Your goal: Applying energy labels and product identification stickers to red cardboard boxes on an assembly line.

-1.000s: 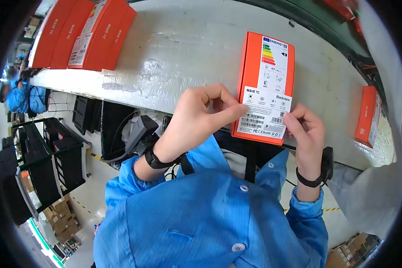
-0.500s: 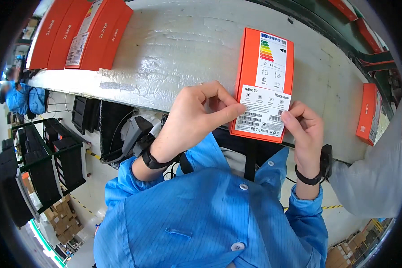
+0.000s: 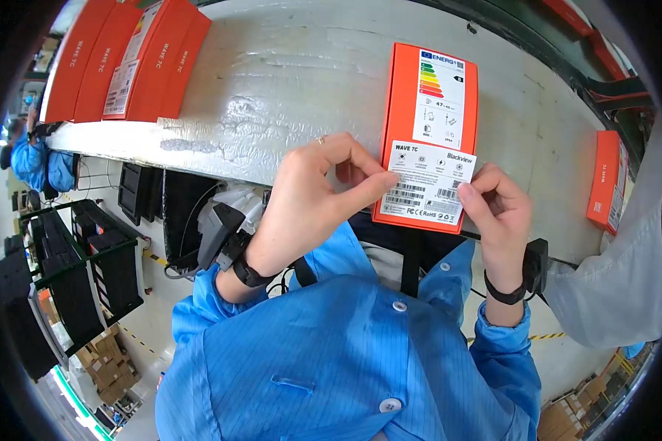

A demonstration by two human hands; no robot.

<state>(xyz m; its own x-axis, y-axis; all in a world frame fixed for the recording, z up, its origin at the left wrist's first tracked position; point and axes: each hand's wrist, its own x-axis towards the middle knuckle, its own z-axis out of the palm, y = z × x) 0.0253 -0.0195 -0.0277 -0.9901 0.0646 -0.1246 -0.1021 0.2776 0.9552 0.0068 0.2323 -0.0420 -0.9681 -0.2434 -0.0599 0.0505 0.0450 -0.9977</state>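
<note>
An orange-red carton (image 3: 434, 95) lies flat on the bench, its near end at the bench's front edge. On its far half is a white label with coloured energy bars (image 3: 440, 77). A second white label (image 3: 428, 184), printed with icons and barcodes, lies over the near half, slightly askew to the carton. My left hand (image 3: 331, 176) pinches this label's left edge between thumb and index finger. At its right edge, my right hand (image 3: 499, 209) pinches it the same way. Whether the label sticks to the carton or only rests on it, I cannot tell.
Several similar orange-red cartons (image 3: 143, 66) stand in a row at the bench's far left. Another carton (image 3: 608, 180) stands at the right edge, near a pale grey sleeve (image 3: 603, 287). Black racks (image 3: 81, 257) stand on the floor at left.
The carton, label and bench appear shifted slightly left and up in the picture. Both hands keep their pinch on the label's edges.
</note>
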